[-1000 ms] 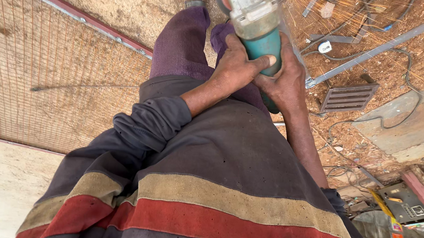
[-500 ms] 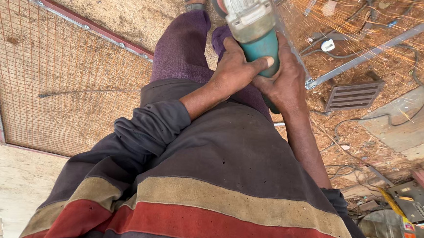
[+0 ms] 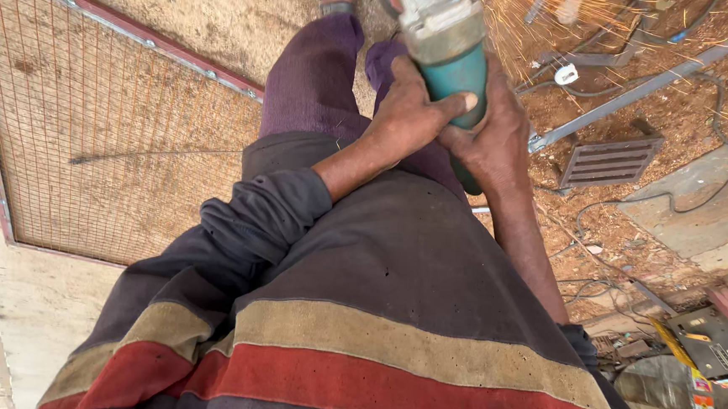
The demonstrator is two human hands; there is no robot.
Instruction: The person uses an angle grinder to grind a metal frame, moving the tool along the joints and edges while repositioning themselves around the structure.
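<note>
Both the left hand (image 3: pixel 407 114) and right hand (image 3: pixel 490 141) clamp the teal angle grinder (image 3: pixel 449 58). Sparks (image 3: pixel 527 21) fly just beyond them; a mesh frame (image 3: pixel 91 129) lies well left

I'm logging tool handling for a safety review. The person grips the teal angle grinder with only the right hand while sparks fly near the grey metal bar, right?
Not quite. The head view shows both hands on the teal angle grinder: the left hand and the right hand both wrap its body. The rest holds: sparks fly near the grey metal bar.
</note>
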